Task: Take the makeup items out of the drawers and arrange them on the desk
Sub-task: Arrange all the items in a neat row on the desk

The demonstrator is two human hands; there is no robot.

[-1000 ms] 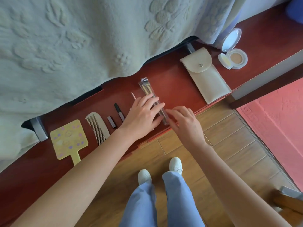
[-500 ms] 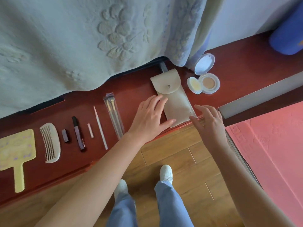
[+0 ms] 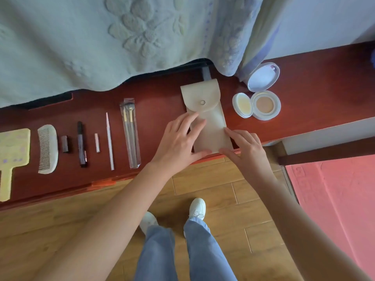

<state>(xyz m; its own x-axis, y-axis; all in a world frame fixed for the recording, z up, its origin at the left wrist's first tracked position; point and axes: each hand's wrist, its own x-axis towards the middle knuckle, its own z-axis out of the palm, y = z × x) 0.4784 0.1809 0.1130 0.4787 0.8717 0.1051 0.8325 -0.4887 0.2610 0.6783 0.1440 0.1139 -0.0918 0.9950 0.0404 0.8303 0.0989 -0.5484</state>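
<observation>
Left hand: your left hand (image 3: 178, 140) lies flat on the pouch (image 3: 199, 94), fingers straight, thumb along its near edge.
Right hand: your right hand (image 3: 245, 149) touches the pouch's right edge with spread, barely bent fingers; nothing gripped.
Pouch: flat on the desk (image 3: 304, 78), flap closed, between the brush pack (image 3: 129, 132) and the open compact (image 3: 264, 104).
Row on your left: thin stick (image 3: 109, 140), white tube (image 3: 97, 142), dark pen (image 3: 81, 144), dark cap (image 3: 65, 141), comb (image 3: 47, 149), hand mirror (image 3: 13, 147), side by side, not touching.

Off-task only: pale blanket (image 3: 101, 37) with embossed flowers across top; wood-plank floor (image 3: 40, 230) below; pink patterned mat (image 3: 334, 199) right; white wall (image 3: 324, 21) top right.
</observation>
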